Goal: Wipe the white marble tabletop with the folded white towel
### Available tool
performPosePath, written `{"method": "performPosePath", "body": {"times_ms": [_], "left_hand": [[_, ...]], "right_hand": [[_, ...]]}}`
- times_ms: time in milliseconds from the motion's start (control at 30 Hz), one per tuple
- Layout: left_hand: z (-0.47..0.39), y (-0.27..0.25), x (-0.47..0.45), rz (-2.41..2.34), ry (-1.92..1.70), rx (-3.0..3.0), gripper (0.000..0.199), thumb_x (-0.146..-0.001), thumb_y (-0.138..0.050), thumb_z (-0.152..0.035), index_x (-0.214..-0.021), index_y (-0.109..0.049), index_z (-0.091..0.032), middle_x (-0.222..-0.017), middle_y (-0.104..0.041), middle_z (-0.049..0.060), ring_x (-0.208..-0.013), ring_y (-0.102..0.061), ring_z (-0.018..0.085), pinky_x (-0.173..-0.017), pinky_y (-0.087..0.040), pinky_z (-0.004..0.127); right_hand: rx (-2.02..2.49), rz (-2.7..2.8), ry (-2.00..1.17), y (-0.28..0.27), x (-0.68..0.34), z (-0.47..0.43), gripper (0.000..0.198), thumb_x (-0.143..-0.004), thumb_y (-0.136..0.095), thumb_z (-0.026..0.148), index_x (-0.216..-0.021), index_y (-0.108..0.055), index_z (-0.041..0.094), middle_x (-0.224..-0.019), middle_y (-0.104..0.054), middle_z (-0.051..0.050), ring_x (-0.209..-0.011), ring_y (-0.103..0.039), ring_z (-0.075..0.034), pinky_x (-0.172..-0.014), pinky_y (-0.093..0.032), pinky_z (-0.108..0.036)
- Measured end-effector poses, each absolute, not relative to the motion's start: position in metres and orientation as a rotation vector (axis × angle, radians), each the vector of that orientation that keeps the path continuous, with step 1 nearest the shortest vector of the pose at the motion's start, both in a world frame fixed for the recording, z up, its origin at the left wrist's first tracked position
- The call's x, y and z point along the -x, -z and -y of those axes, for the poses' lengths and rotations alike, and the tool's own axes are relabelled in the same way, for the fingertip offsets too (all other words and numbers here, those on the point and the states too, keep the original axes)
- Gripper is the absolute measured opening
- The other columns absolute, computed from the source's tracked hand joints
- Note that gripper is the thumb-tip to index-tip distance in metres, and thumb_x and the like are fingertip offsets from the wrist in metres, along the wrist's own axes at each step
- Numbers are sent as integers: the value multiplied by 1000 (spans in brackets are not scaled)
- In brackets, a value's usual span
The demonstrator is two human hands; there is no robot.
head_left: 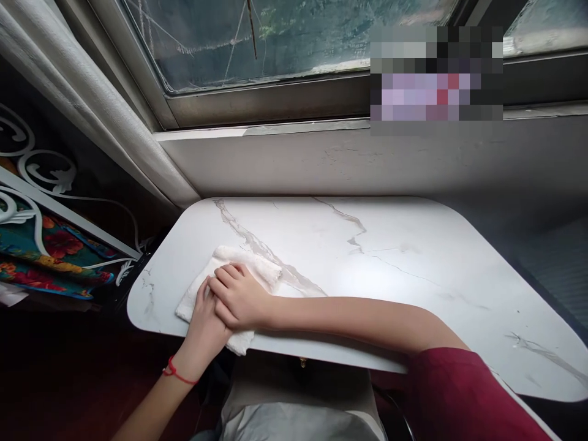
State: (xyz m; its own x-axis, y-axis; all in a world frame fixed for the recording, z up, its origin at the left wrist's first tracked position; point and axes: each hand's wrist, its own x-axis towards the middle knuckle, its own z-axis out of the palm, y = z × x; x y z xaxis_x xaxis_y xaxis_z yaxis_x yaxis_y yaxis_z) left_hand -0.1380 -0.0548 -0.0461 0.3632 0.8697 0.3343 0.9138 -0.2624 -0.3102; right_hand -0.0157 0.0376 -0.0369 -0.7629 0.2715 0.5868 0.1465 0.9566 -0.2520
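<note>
A folded white cloth [261, 264] lies on the left part of the white marble-patterned table [395, 257], and one corner hangs over the front edge. My left hand [209, 324], with a red string bracelet [177, 371] at the wrist, presses down on the cloth. Most of its fingers are hidden beneath my right hand [243, 299]. That right hand rests on top of the left, its fingers bent over it and closed. My right forearm reaches across the table from the right, close above its front edge.
Behind the table is a low wall [285, 160] below a window [294, 46]. A pale curtain [92, 92] hangs at the left, beside a white scrolled metal frame [68, 211] and flowered fabric [59, 251]. A blurred-out patch covers part of the sill.
</note>
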Motion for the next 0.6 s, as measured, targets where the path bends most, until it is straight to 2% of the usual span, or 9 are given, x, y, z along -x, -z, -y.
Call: {"method": "performPosePath", "body": {"times_ms": [167, 367, 500, 600], "left_hand": [[46, 42, 134, 1548, 172, 2169, 46, -84, -53, -17, -127, -71, -14, -120, -74, 20, -112, -64, 38, -100, -48, 54], [-23, 35, 139, 1792, 60, 2194, 46, -83, -55, -23, -125, -72, -20, -122, -74, 17, -113, -61, 38, -105, -45, 55], [-114, 24, 130, 1888, 79, 2259, 50, -87, -49, -23, -132, -68, -17, -136, -68, 16, -128, -55, 36, -112, -39, 51], [-175, 19, 115, 1856, 103, 2378, 57, -88, -47, -22, -143, -59, -14, -149, -59, 15, -139, -47, 34, -119, -32, 49]], "right_hand": [[214, 2497, -209, 35, 14, -51, 27, -95, -44, 34, -101, -63, 15, -95, -63, -12, -87, -51, -27, -88, -44, -45], [282, 2553, -199, 36, 19, -115, 30, -97, -44, 32, -112, -63, 15, -108, -65, -14, -99, -55, -30, -90, -44, -45], [489, 2561, -235, 32, 11, -188, 33, -96, -43, 26, -121, -62, 15, -124, -64, -16, -114, -55, -31, -100, -42, -47], [672, 2509, -263, 29, -3, -235, 36, -96, -39, 21, -122, -63, 14, -127, -64, -17, -119, -54, -32, -105, -41, -48]]}}
